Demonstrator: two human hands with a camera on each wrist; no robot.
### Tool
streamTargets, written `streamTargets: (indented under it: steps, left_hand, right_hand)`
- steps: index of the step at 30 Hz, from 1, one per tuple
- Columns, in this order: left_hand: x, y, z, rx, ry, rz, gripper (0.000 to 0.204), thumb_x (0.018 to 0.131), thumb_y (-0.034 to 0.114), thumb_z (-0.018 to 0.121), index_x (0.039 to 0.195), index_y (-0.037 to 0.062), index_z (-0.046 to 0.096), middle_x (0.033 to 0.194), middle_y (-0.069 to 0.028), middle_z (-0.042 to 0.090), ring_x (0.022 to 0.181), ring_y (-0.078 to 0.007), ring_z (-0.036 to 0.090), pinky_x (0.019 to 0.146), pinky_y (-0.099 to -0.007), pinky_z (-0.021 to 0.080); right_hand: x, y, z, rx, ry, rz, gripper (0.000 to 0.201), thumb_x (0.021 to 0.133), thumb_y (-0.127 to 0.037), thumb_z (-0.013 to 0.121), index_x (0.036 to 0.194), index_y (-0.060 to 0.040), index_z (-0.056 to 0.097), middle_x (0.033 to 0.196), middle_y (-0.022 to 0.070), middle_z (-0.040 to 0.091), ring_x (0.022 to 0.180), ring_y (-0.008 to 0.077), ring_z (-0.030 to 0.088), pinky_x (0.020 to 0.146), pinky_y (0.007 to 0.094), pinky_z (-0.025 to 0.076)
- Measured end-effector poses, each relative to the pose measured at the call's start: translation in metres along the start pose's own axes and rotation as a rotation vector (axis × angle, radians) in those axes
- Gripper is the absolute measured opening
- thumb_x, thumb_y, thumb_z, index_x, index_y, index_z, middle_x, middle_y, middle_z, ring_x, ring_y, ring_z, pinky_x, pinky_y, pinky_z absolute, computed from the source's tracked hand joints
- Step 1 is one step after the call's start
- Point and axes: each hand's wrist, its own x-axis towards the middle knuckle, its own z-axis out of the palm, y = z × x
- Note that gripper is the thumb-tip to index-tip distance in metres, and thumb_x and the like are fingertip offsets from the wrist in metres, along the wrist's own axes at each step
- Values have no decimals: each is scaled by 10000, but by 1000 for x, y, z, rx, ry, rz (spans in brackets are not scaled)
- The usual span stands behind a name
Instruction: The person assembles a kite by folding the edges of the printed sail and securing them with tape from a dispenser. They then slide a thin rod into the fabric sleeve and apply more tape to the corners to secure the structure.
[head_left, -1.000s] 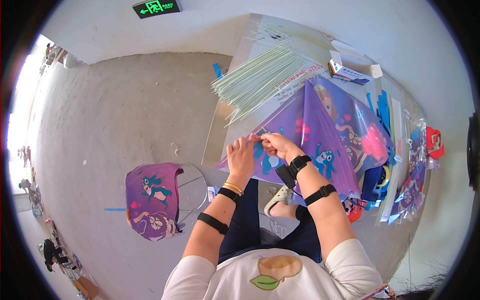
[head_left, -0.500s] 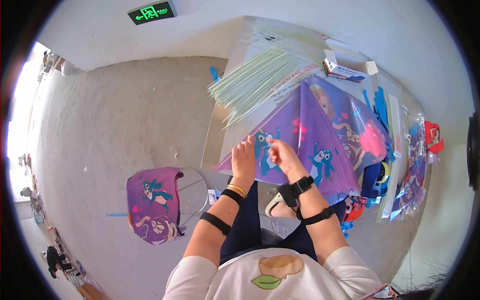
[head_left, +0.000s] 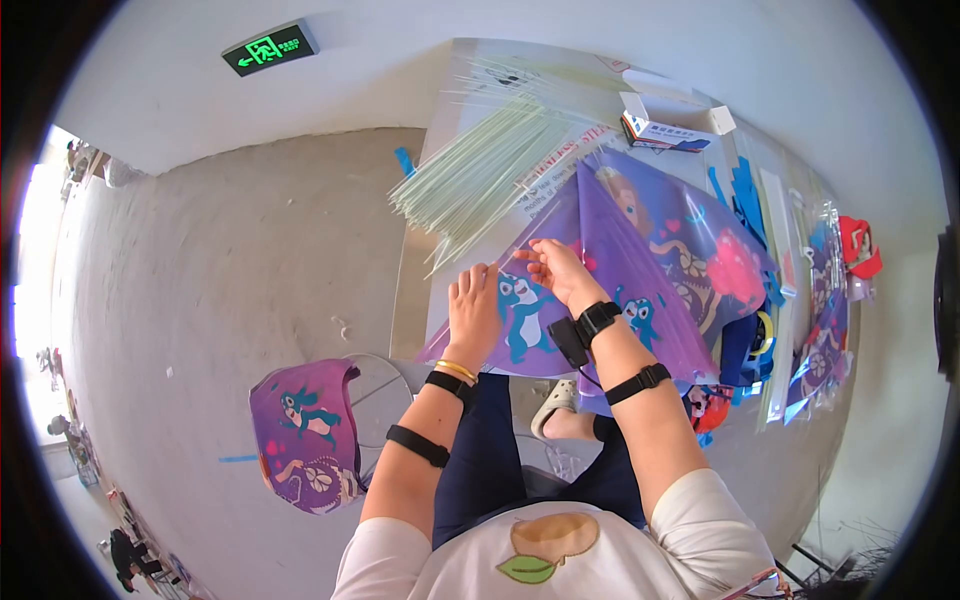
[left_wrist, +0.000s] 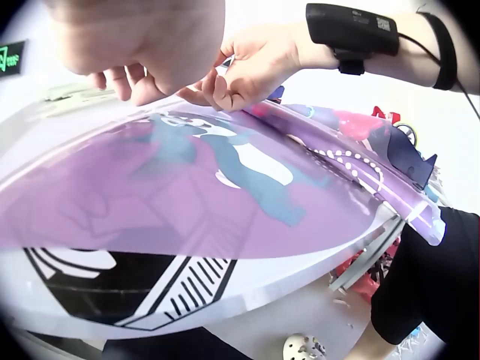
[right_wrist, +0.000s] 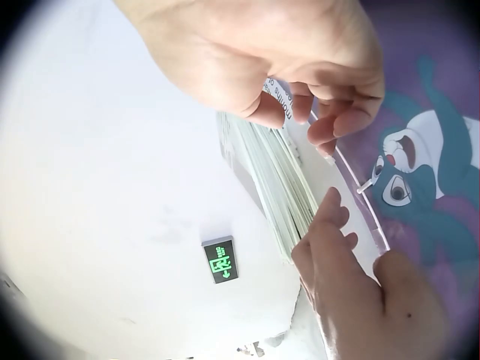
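Observation:
A purple kite sheet (head_left: pixel 640 230) printed with blue cartoon figures lies spread on the table, a thin pale rod (right_wrist: pixel 351 169) along its left edge. My left hand (head_left: pixel 474 310) is at that edge. In the right wrist view, its thumb is on the sheet side and its fingers are on the other side, with a gap between. A short white stub (right_wrist: pixel 365 186) stands on the rod between the hands. Farther up the edge, the curled fingers of my right hand (head_left: pixel 556 270) meet over a small white piece (right_wrist: pixel 327 156), mostly hidden by the fingertips.
A fan of pale thin rods (head_left: pixel 470 175) lies on the table's far left. Behind the kite stands an open box (head_left: pixel 675 125). Blue strips (head_left: pixel 745 205) and bagged kite sheets (head_left: pixel 822 330) are to the right. Another purple sheet (head_left: pixel 305 430) hangs over a round-framed stand on the floor.
My hands, together at the kite's edge a second ago, have parted. The right has moved up along the edge; the left stays lower down. The head view has shifted slightly.

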Motion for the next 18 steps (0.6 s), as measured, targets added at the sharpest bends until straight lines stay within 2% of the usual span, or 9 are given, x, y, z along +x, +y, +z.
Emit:
streamTargets:
  steps: [12, 18]
  left_hand:
    - [24, 5, 23, 128, -92, 45, 590, 779, 70, 595, 1360, 55, 494, 1102, -70, 537, 1024, -241, 522, 847, -359, 396]
    - [29, 4, 26, 199, -125, 97, 600, 802, 91, 595, 1392, 94, 485, 1087, -62, 524, 1004, -238, 511, 839, -367, 387]
  right_hand:
    - [6, -5, 1, -186, 31, -21, 201, 955, -237, 491, 1111, -111, 513, 981, 56, 695, 666, 82, 542, 656, 275, 485]
    - [4, -8, 3, -229, 14, -38, 217, 955, -236, 505, 1125, -101, 503, 981, 66, 693, 665, 89, 556, 668, 276, 486]
